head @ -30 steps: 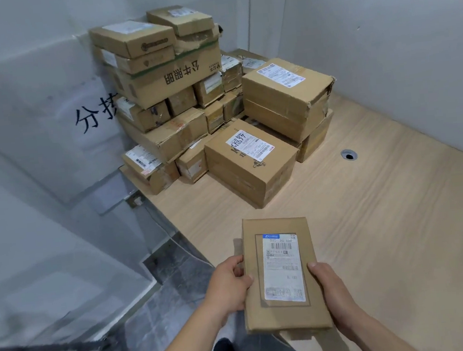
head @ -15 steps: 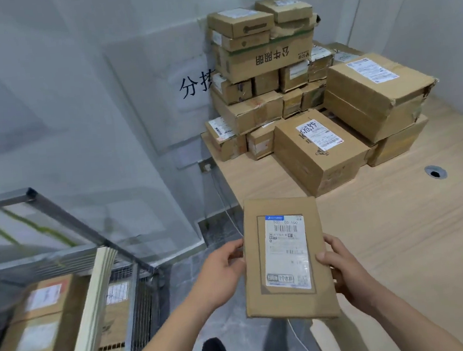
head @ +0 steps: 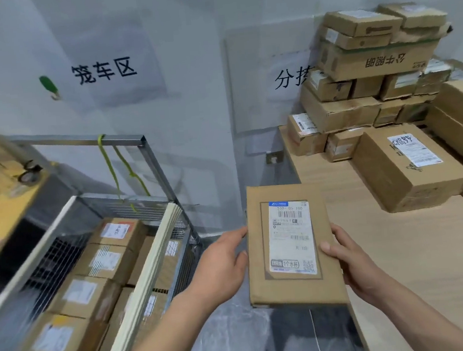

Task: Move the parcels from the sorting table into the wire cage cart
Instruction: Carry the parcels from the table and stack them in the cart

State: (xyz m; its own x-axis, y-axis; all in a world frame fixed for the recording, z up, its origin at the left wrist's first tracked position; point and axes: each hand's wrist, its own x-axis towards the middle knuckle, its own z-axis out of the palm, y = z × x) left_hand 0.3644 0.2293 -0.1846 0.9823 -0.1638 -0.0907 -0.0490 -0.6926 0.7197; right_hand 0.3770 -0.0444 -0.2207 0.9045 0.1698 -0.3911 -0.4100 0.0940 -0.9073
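Leftward, the wire cage cart (head: 150, 166) is sitting half stacked with boxes. Both the left hand (head: 222, 264) and right hand (head: 351, 260) are clamping the flat labelled parcel (head: 290, 243) by its long edges, off the sorting table (head: 429, 241); keeping it level should help it clear the cart's rim.

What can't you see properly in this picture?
- Flat parcel, head view: its underside and the fingers beneath it are hidden; the small label print is unreadable.
- Wire cage cart: its bottom is covered by parcels, its left part blurred.
- Wall sign: partly hidden by the parcel stack.
- Sorting table: cut off at the right edge.
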